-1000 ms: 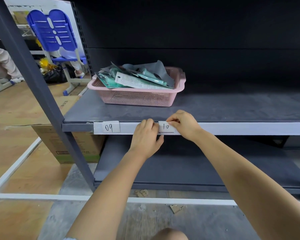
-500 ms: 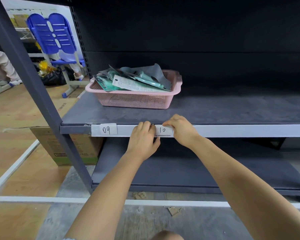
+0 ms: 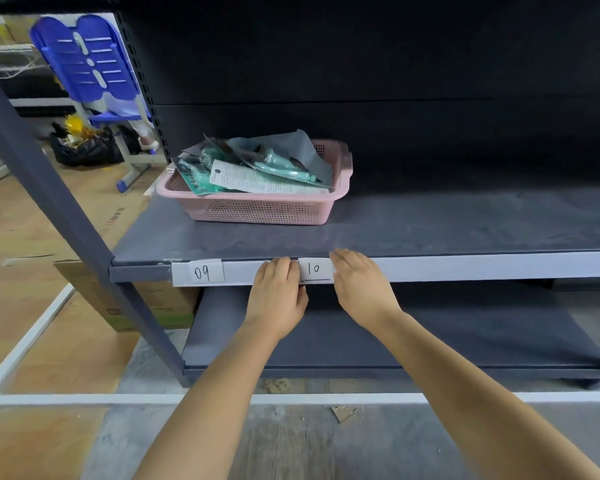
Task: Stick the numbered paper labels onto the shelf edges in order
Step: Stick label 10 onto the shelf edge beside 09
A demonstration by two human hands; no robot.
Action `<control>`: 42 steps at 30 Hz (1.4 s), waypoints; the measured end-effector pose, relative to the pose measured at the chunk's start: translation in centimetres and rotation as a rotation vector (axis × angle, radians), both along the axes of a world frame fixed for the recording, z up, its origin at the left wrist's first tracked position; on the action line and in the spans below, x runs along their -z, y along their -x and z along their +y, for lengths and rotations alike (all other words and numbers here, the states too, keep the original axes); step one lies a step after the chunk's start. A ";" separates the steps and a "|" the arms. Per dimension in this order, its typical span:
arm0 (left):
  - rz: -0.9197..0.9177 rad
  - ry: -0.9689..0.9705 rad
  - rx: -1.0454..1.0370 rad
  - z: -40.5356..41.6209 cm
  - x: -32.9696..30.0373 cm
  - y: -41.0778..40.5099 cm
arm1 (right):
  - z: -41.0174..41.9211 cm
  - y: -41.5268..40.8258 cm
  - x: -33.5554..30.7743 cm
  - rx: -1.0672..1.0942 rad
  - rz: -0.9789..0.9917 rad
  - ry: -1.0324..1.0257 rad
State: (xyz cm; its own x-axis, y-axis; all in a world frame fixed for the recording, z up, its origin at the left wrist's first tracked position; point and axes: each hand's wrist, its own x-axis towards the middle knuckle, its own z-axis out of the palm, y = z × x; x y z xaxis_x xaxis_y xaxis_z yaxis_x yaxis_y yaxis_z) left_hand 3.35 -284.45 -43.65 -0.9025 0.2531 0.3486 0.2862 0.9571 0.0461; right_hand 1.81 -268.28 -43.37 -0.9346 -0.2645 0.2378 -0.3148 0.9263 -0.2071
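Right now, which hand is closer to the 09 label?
Left. The left hand sits between the 09 label and the 10 label; the right hand lies beyond the 10.

Above the pale grey shelf edge [image 3: 465,268]: pink perforated basket [image 3: 257,211], teal packets [image 3: 284,168]. On that edge: white labels, black handwritten 09 [image 3: 203,271] and 10 [image 3: 314,269].

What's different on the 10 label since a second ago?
The right hand has uncurled: its fingers, bent over the right end of the 10 label before, now lie straighter and flat on the shelf edge beside it. The left hand stays at the label's left end. The 09 label and pink basket have not moved.
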 end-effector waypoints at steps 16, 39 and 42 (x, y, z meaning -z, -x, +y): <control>-0.281 0.013 0.103 8.3 -30.2 -7.2 | 6.0 -8.4 -29.8 -0.062 -0.223 -0.127; -0.194 0.015 0.279 28.3 -47.7 -4.4 | 26.8 -9.7 -49.3 0.325 -0.195 0.005; -0.212 -0.013 0.283 30.3 -47.2 -0.3 | 29.1 -6.2 -48.8 0.361 -0.222 -0.023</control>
